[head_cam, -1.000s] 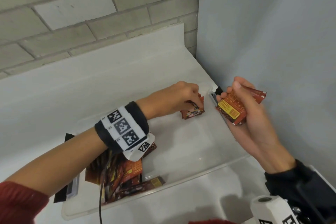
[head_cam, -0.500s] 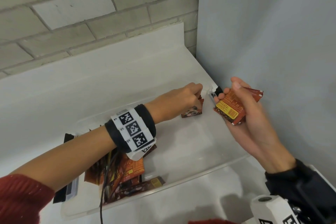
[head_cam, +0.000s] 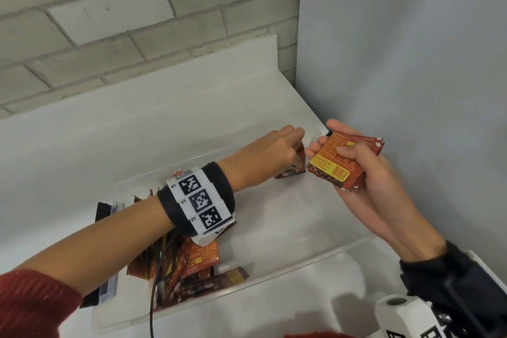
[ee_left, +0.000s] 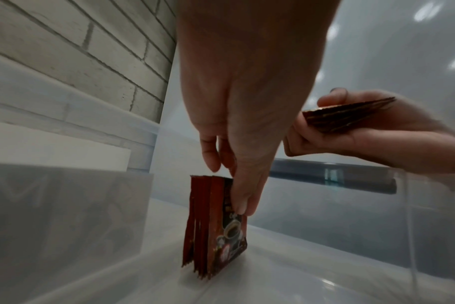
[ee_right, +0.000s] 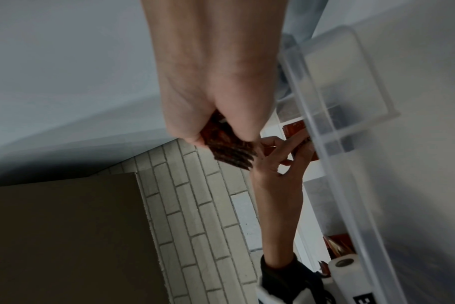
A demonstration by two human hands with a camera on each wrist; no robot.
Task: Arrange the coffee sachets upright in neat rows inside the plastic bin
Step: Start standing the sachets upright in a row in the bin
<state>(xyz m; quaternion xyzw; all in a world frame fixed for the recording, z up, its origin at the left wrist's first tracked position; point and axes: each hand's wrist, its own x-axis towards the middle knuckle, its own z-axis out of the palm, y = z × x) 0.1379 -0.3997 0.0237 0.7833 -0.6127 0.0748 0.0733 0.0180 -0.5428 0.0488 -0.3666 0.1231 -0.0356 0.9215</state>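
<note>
A clear plastic bin (head_cam: 277,273) lies on the white counter. Several red-brown coffee sachets (ee_left: 216,226) stand upright together on the bin floor near its far right corner, also seen as upright sachets (head_cam: 290,173) in the head view. My left hand (head_cam: 297,151) reaches down to them, and its straight fingers (ee_left: 244,205) press against the face of the front sachet. Just to the right, above the bin's end, my right hand (head_cam: 345,156) grips a stack of sachets (head_cam: 333,166), with the thumb across its orange back. A loose pile of sachets (head_cam: 192,263) lies at the bin's left end, partly under my left forearm.
A brick wall (head_cam: 123,35) and a white upstand (head_cam: 137,107) run behind the bin. A grey panel (head_cam: 411,63) closes the right side, close to my right hand. A black and grey clip (head_cam: 105,210) sits at the bin's left end. Brown cardboard (ee_right: 65,236) shows in the right wrist view.
My left hand has slid the upright sachets further toward the bin's far right corner. My right hand has brought its stack closer to the left hand, its thumb now across the back.
</note>
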